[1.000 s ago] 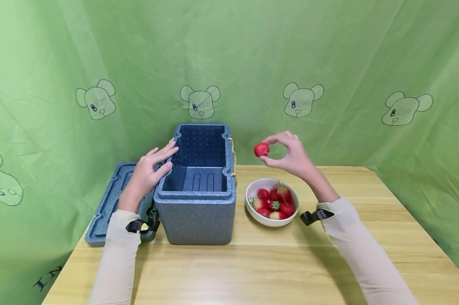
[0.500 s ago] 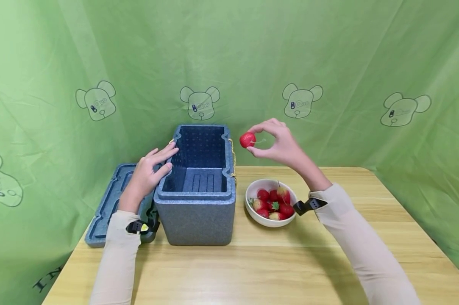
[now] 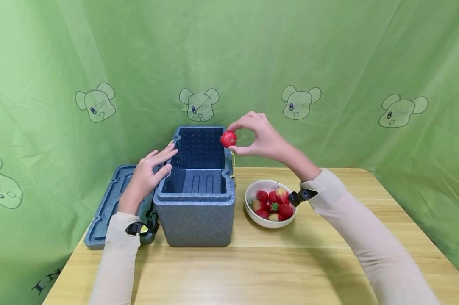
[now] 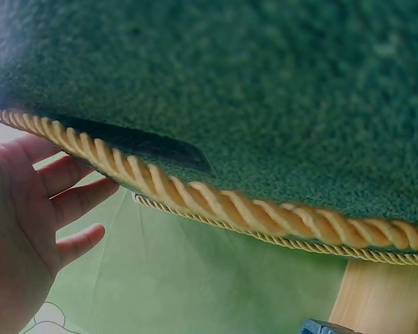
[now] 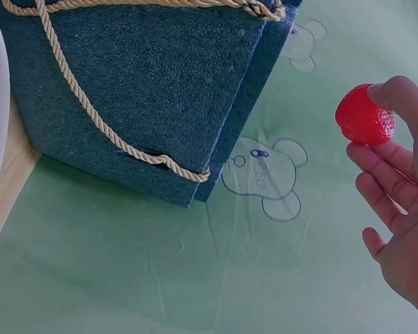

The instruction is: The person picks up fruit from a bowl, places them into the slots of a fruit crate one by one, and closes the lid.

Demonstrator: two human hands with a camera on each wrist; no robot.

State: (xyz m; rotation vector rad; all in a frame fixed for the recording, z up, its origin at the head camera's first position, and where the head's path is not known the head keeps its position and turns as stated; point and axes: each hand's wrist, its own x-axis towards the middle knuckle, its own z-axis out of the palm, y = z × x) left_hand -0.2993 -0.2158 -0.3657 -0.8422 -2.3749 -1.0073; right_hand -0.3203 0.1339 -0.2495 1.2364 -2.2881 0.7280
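Note:
Between thumb and fingertips my right hand pinches a red strawberry with a thin stem, level with the right rim of a blue-grey foam box. In the right wrist view the strawberry shows apart from the box's roped side. My left hand rests on the box's left rim, its fingers extended. In the left wrist view that hand lies against the box wall beside a twisted rope. The box stands without its lid, and its visible floor is bare.
Right of the box stands a white bowl holding several strawberries. The box's lid lies on the wooden table at the left. A green curtain hangs behind and around the table.
My right hand has carried the strawberry left and slightly up, from above the bowl to the box's right rim. The left hand has stayed on the left rim.

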